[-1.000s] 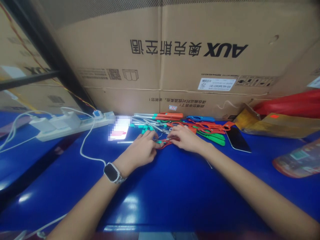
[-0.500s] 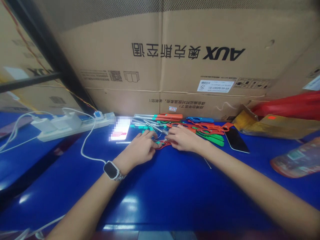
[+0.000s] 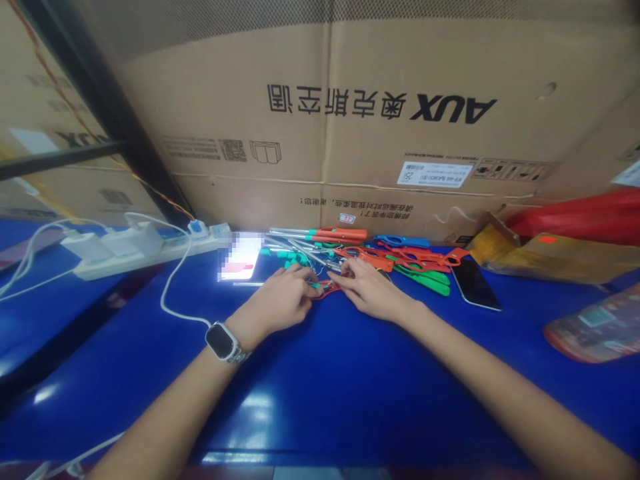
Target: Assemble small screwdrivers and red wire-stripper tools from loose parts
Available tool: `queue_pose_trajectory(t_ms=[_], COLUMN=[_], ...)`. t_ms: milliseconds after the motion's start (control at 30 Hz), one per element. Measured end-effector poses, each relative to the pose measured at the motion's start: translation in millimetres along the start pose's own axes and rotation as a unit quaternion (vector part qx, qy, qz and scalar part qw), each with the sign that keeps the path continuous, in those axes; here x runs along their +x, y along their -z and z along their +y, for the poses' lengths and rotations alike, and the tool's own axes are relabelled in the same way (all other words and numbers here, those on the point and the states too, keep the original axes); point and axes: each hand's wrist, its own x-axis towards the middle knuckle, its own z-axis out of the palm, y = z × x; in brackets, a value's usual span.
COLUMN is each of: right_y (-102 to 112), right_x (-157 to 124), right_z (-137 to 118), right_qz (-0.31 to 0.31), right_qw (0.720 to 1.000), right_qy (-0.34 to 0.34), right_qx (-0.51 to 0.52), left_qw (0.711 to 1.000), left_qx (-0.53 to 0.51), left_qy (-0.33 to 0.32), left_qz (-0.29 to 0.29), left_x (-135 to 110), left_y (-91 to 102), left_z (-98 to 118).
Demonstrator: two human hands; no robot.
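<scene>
Both my hands rest on a blue table [image 3: 320, 387] at the near edge of a pile of small tools [image 3: 360, 250] with orange, green and blue plastic handles and thin metal shafts. My left hand [image 3: 280, 300], with a smartwatch [image 3: 223, 342] on its wrist, has its fingers curled onto a small red piece [image 3: 327, 288] lying between the hands. My right hand [image 3: 367, 288] lies flatter, fingers pointing left and touching the same red piece and the metal shafts beside it. What the fingertips pinch is too small to make out.
A lit phone [image 3: 241, 256] lies left of the pile, a dark phone [image 3: 475, 283] to its right. A white power strip [image 3: 130, 250] with chargers and cables sits at the left. Large cardboard boxes [image 3: 380, 120] wall off the back; red and yellow packages [image 3: 565, 247] lie at right.
My right hand has flattened a little and slid slightly toward me. My left hand stays on the red piece. The view shifted slightly.
</scene>
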Motion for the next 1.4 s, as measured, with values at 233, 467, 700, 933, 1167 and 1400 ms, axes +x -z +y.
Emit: queue_pose_trajectory(t_ms=[233, 467, 700, 933, 1167, 1400], right_y=[-7, 1, -11, -6, -4, -14], right_x=[-3, 6, -1, -1, 0, 1], right_z=[2, 9, 6, 9, 7, 5], right_qz=[0.046, 0.064, 0.108, 0.063, 0.098, 0.134], right_qw=[0.992, 0.989, 0.974, 0.986, 0.984, 0.957], right_qy=[-0.056, -0.037, -0.032, -0.073, -0.045, -0.074], right_qx=[0.103, 0.127, 0.194, 0.138, 0.14, 0.245], left_qw=[1.0, 1.0, 1.0, 1.0, 1.0, 1.0], left_qx=[-0.007, -0.009, -0.011, -0.012, -0.016, -0.016], left_qy=[-0.004, -0.002, -0.003, -0.006, -0.003, -0.002], left_qz=[0.011, 0.003, 0.008, 0.013, 0.015, 0.009], left_x=[0, 0, 0, -1, 0, 0], left_y=[-2.7, -1.9, -3.1, -3.9, -5.7, -4.1], left_z=[-3, -2, -2, -2, -4, -3])
